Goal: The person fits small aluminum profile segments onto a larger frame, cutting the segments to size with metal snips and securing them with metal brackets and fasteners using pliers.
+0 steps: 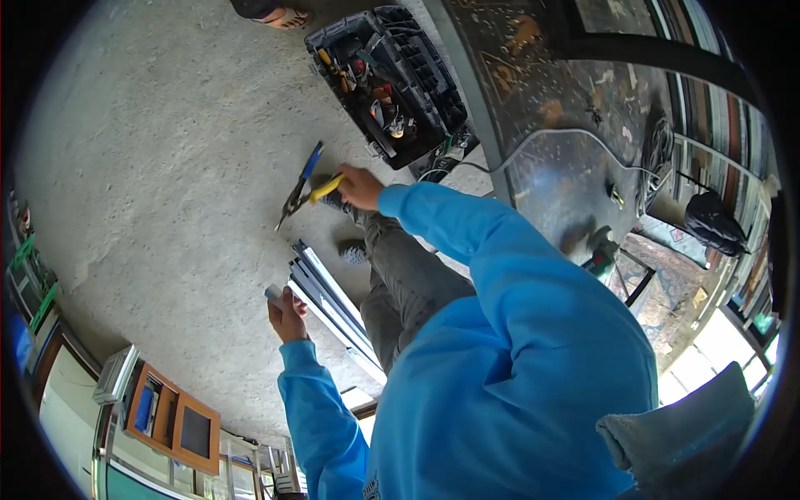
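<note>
My right hand is shut on a pair of snips with one yellow and one blue handle, their jaws pointing down at the concrete floor. My left hand holds a small grey-white piece between its fingers, just beside a bundle of long aluminium profiles lying on the floor by my legs. Both arms are in blue sleeves. The hands are apart, the snips well clear of the small piece.
An open black toolbox full of hand tools sits on the floor beyond the snips. Another person's sandalled foot is near it. A scuffed metal worktable holds a cable, a power tool and a dark bag. A wooden cabinet stands nearby.
</note>
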The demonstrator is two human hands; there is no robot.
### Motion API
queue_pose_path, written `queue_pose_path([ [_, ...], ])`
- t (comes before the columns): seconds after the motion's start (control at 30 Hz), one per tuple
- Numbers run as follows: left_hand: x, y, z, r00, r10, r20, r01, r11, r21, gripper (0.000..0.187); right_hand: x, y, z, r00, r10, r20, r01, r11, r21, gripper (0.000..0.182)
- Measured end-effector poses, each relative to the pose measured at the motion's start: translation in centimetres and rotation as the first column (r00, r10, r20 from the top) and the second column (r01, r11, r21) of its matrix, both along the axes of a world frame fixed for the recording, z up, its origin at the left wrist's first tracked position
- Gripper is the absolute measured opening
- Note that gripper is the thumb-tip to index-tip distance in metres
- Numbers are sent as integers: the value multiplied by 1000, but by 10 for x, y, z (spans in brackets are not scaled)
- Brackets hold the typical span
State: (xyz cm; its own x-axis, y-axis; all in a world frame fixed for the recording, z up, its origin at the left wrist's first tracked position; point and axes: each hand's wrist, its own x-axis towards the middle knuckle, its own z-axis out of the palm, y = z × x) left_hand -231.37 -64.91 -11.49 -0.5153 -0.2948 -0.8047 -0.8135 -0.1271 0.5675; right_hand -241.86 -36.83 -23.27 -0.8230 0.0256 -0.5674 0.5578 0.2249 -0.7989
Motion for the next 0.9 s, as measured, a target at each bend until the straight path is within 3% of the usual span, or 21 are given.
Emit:
queue_pose_path([
  [0.07,32,4,1,996,84,4,-84,994,68,25,21,-28,34,936,343,-77,-340,939,59,20],
  [0.13,54,21,22,960,270,77,-280,941,189,29,56,-57,89,926,377,-7,-375,922,-95,19],
  [0.2,95,8,10,851,510,126,-513,755,409,36,94,-85,145,898,434,69,-404,876,-263,18],
  [0.27,104,7,59,727,672,140,-666,641,381,46,136,-106,189,831,554,-49,-548,801,-241,16],
  [0.3,110,7,83,634,771,59,-733,574,364,44,150,-111,215,755,622,-208,-656,724,-214,15],
  [0.33,110,3,105,517,855,-26,-792,490,363,42,163,-118,232,663,732,-156,-742,614,-271,19],
  [0.4,161,-43,66,361,930,-61,-841,353,410,27,172,-125,257,465,801,-377,-884,438,-160,24],
  [0.47,182,-47,94,414,899,-141,-738,422,526,12,143,-132,291,135,906,-402,-990,103,-99,28],
  [0.5,183,-46,107,335,925,-180,-749,377,545,12,134,-143,290,0,846,-534,-996,-48,-76,33],
  [0.53,190,-41,125,345,908,-235,-745,418,519,9,121,-150,299,-87,830,-552,-990,-134,-45,33],
  [0.6,191,-18,185,366,887,-281,-790,456,410,5,89,-166,324,-24,590,-807,-971,178,158,35],
  [0.63,193,-11,197,312,899,-306,-757,430,492,6,72,-178,339,-97,577,-811,-949,193,251,38],
  [0.67,201,-5,203,403,824,-398,-663,562,494,13,53,-195,352,-186,543,-819,-930,172,326,41],
  [0.7,196,3,214,382,860,-340,-723,507,470,16,42,-206,355,-209,681,-702,-970,-53,237,46],
  [0.73,197,8,228,417,805,-423,-639,590,494,24,36,-218,353,-311,785,-535,-950,-278,144,52],
  [0.77,189,14,243,318,808,-496,-589,578,564,32,31,-236,354,-401,836,-373,-844,-496,-203,60],
  [0.8,188,15,257,342,737,-583,-528,664,529,43,34,-248,359,-544,825,-150,-662,-533,-527,68],
  [0.83,184,15,260,261,671,-693,-507,707,493,47,47,-253,370,-603,784,-147,-483,-505,-715,72],
  [0.87,185,17,263,203,585,-786,-483,758,439,51,61,-253,377,-643,757,-117,-306,-394,-867,77],
  [0.9,188,20,268,203,519,-830,-502,783,368,55,69,-255,372,-716,688,-115,-270,-426,-863,77],
])
